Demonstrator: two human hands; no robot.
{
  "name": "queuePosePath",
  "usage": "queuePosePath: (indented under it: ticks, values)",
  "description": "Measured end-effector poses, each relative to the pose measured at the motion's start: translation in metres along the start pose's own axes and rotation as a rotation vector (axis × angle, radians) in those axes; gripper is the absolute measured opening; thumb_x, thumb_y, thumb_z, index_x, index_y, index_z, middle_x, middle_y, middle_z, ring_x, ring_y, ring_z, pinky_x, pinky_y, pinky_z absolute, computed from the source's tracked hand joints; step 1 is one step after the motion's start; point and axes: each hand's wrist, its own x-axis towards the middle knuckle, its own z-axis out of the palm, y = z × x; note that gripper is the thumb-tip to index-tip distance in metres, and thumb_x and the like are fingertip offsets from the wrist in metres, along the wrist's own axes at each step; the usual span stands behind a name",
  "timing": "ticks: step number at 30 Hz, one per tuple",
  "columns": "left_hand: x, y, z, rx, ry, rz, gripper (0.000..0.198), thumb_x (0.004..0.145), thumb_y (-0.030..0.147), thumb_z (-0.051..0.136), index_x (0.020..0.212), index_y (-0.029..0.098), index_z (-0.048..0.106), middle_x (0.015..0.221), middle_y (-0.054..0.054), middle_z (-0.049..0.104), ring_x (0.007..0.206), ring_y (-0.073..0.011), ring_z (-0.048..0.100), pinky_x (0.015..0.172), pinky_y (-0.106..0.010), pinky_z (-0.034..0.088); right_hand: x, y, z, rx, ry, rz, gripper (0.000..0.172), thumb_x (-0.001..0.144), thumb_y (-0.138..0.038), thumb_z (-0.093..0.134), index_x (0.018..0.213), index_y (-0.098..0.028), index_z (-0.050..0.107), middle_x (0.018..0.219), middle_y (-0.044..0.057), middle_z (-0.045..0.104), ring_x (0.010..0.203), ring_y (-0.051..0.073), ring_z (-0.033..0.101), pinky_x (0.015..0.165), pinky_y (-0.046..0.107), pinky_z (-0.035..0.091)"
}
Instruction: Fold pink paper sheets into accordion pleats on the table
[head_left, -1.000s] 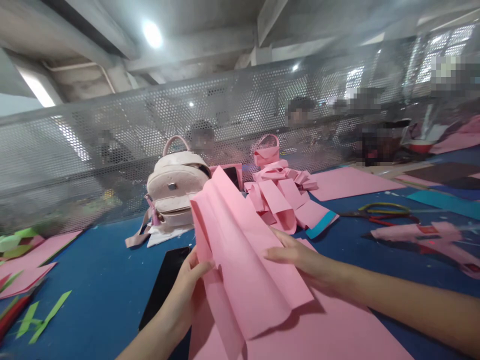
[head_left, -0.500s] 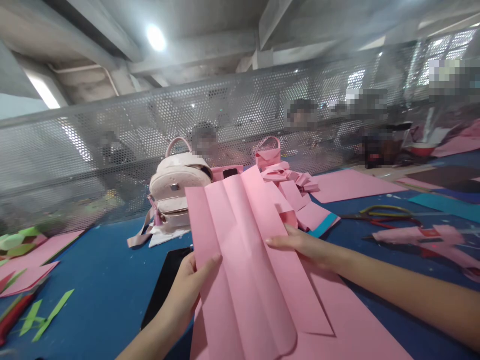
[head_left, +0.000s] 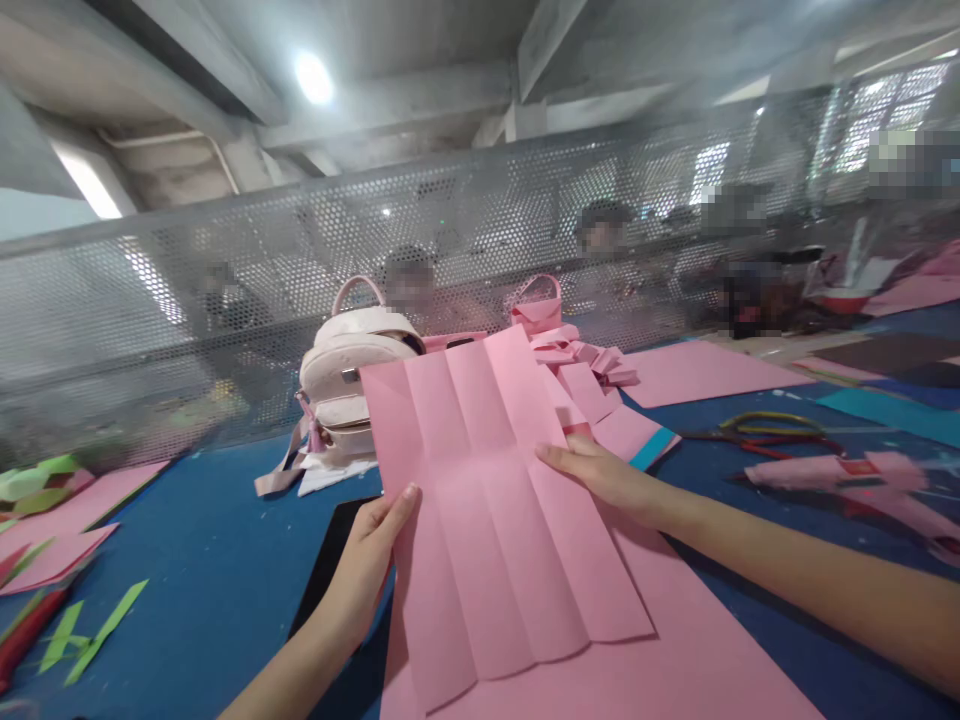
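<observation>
A sheet of pink paper (head_left: 491,500) with several lengthwise creases is held up in front of me, tilted back. My left hand (head_left: 375,545) is closed on its left edge, thumb on the front face. At the right edge my right hand (head_left: 600,470) pinches the same sheet, its thumb on top and its other fingers mostly hidden behind. Beneath lies a larger pink sheet (head_left: 697,660) on the blue table (head_left: 202,580). A dark flat object (head_left: 322,570), possibly a phone, lies partly covered by my left hand and the paper.
A white backpack (head_left: 360,370) stands behind the sheet, beside piled pink paper pieces (head_left: 577,360). Scissors (head_left: 780,430) and a pink glue gun (head_left: 847,475) lie on the right. Green strips (head_left: 97,635) lie left. A perforated metal screen (head_left: 300,260) crosses the back, with people beyond.
The pink sheet has been spread wider and flatter, its folds opening out, and its lower edge has come up into view. My left hand has moved slightly left.
</observation>
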Motion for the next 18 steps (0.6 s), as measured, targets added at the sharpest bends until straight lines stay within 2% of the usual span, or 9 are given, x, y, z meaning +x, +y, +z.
queuePosePath:
  ticks: [3,5,9,12,15,18]
  values:
    - [0.000,0.001,0.001,-0.002,-0.013,-0.015,0.041,0.075,0.049,0.081,0.094,0.014,0.076,0.085,-0.009,0.077,0.080,-0.0266,0.073,0.067,-0.030,0.056,-0.001,0.001,0.001,-0.007,0.008,0.009,0.054,0.076,-0.066,0.071,0.103,-0.019,0.071,0.115,0.011,0.072,0.124,0.037,0.056,0.112,0.055,0.037]
    - [-0.001,0.001,0.003,0.000,-0.011,-0.025,0.044,0.072,0.051,0.081,0.094,0.013,0.075,0.085,-0.010,0.077,0.079,-0.0278,0.073,0.068,-0.031,0.056,-0.004,-0.001,0.003,0.016,-0.031,-0.004,0.056,0.078,-0.065,0.070,0.111,-0.021,0.071,0.126,0.011,0.068,0.132,0.036,0.050,0.116,0.054,0.033]
    - [-0.006,0.003,0.010,0.026,0.003,-0.041,0.049,0.069,0.053,0.083,0.096,0.013,0.075,0.087,-0.011,0.077,0.079,-0.0293,0.073,0.069,-0.033,0.056,-0.010,-0.007,0.008,0.089,-0.208,-0.039,0.063,0.081,-0.063,0.068,0.128,-0.021,0.065,0.132,0.012,0.065,0.126,0.036,0.056,0.109,0.052,0.043]
    - [-0.012,0.003,0.014,0.026,0.022,-0.084,0.050,0.069,0.052,0.084,0.101,0.015,0.073,0.100,-0.011,0.077,0.090,-0.0309,0.073,0.075,-0.034,0.057,-0.014,-0.011,0.012,0.091,-0.309,-0.058,0.064,0.085,-0.059,0.066,0.136,-0.022,0.059,0.133,0.012,0.065,0.123,0.034,0.060,0.107,0.052,0.045]
    - [-0.017,0.004,0.017,-0.047,0.036,-0.182,0.050,0.074,0.044,0.082,0.115,0.019,0.069,0.118,-0.010,0.072,0.107,-0.0311,0.068,0.086,-0.037,0.057,-0.020,-0.015,0.017,0.094,-0.344,-0.077,0.066,0.086,-0.054,0.067,0.144,-0.028,0.050,0.139,0.010,0.060,0.127,0.033,0.056,0.109,0.053,0.043]
    - [-0.020,0.005,0.018,-0.163,-0.077,-0.199,0.064,0.080,0.036,0.079,0.138,0.025,0.055,0.132,-0.009,0.065,0.122,-0.0303,0.061,0.100,-0.040,0.051,-0.026,-0.021,0.021,0.133,-0.375,-0.063,0.074,0.086,-0.051,0.067,0.151,-0.032,0.038,0.148,0.008,0.051,0.132,0.033,0.052,0.110,0.052,0.042]
